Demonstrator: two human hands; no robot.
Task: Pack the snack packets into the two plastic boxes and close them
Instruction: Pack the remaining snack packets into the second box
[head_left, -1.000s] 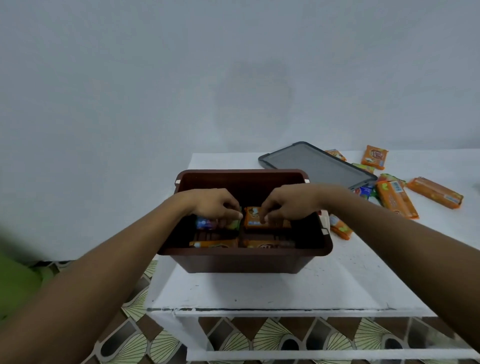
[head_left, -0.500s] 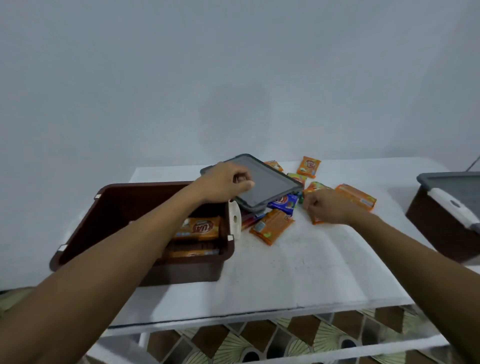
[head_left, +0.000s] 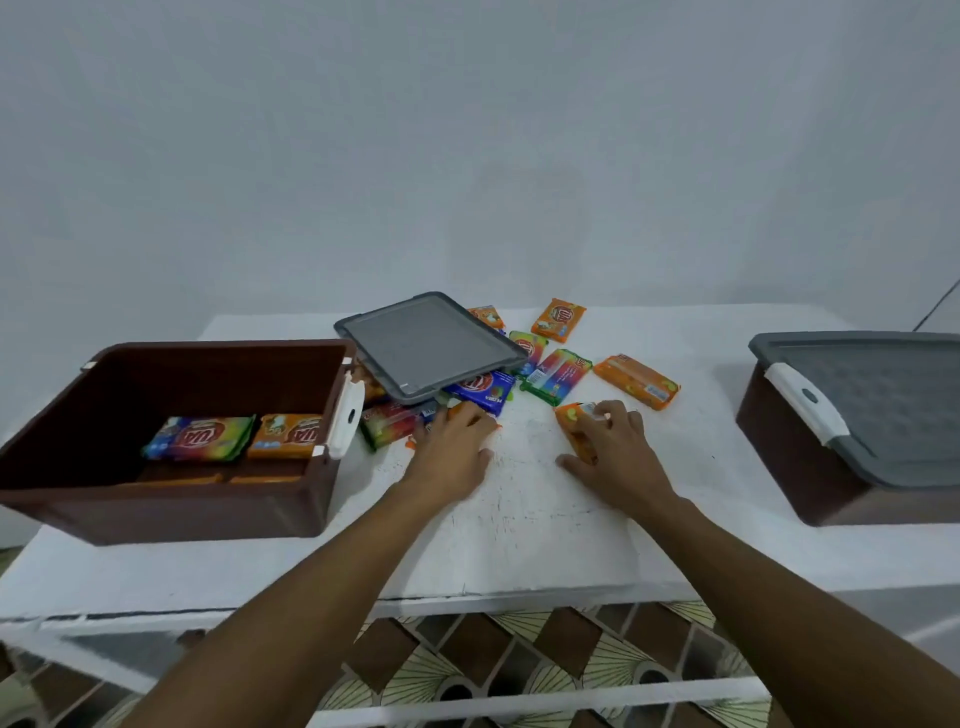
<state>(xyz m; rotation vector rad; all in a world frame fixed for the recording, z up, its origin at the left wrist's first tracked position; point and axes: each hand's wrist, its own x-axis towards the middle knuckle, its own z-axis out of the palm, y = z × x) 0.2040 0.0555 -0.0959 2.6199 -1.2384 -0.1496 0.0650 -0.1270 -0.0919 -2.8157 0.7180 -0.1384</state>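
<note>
At nine o'clock on the white, scuffed table (head_left: 519, 525) I see the open brown box (head_left: 171, 512), smooth plastic with a white latch (head_left: 347, 415). Inside lie glossy foil packets: a rainbow packet (head_left: 200, 439) and an orange one (head_left: 288, 435), each with a red oval logo I cannot read for sure. At twelve o'clock the flat grey lid (head_left: 428, 347) rests tilted on loose packets.

My left hand (head_left: 457, 447) lies over an orange wrapper (head_left: 453, 410) at the lid's six o'clock; it hides most of it, so I cannot tell whether the fingers clasp it. A blue packet (head_left: 483, 387) pokes out from under the lid.

My right hand (head_left: 613, 452) grasps an orange packet (head_left: 571, 423), fingers curled over it, thumb on the table. At its twelve o'clock lie a striped rainbow packet (head_left: 558, 376), a long orange packet (head_left: 636, 381) and a small orange packet (head_left: 559, 318) farther back.

At three o'clock stands the closed brown box (head_left: 800, 467) with its textured grey cover (head_left: 883, 395) on. Patterned floor tiles (head_left: 467, 665) show below.
</note>
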